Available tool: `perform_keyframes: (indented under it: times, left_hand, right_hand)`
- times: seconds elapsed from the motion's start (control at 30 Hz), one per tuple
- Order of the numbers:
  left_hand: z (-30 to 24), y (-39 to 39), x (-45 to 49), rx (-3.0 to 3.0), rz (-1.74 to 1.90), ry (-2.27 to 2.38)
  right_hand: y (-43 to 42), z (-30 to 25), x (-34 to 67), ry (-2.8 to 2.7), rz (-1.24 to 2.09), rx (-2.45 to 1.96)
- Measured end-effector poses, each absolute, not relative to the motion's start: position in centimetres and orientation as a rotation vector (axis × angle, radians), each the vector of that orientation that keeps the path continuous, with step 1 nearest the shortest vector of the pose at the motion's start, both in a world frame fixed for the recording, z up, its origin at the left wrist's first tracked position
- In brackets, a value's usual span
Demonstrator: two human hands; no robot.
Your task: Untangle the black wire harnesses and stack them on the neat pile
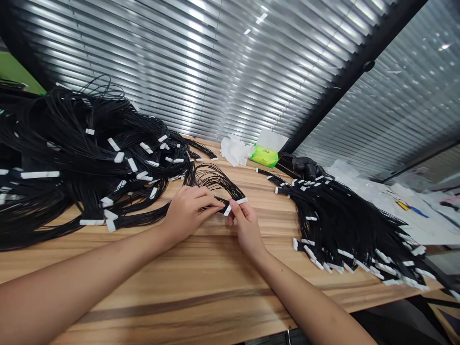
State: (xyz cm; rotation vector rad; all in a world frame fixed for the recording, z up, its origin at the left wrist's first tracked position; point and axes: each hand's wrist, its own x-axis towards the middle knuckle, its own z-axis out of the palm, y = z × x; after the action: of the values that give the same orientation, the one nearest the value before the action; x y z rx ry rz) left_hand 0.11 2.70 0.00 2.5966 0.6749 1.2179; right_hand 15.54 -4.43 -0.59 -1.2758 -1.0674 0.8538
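Over the middle of the wooden table, both hands are at one black wire harness with white connectors at its ends. My right hand is closed, its thumb and fingers pinching a white connector where two white ends meet at an angle. My left hand is closed too, thumb and forefinger pinching the black wires just left of that connector. From there the wires loop up and back to the left, toward a big heap. The left hand's lower fingers are partly hidden.
A large heap of black harnesses with white connectors covers the table's left. On the right lies a spread bundle of similar harnesses. Behind stand crumpled white tissue and a green tissue pack, before window blinds.
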Motion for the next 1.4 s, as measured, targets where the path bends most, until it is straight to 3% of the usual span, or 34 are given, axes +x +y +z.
perform_keyframes:
  times: [1.03,1.2,1.4]
  left_hand:
    - [0.6,1.9,0.5,2.804,0.943,0.827]
    - [0.6,1.8,0.1,2.759,1.013,0.683]
    - [0.2,2.7,0.1,2.460,0.989,0.882]
  right_hand:
    - [-4.3,-0.4,15.5,-0.970,0.871,-1.295]
    - [-3.9,0.6,16.2,-0.741,0.970,-1.127]
    - [-3.8,1.7,16.4,-0.613,1.189,-0.958]
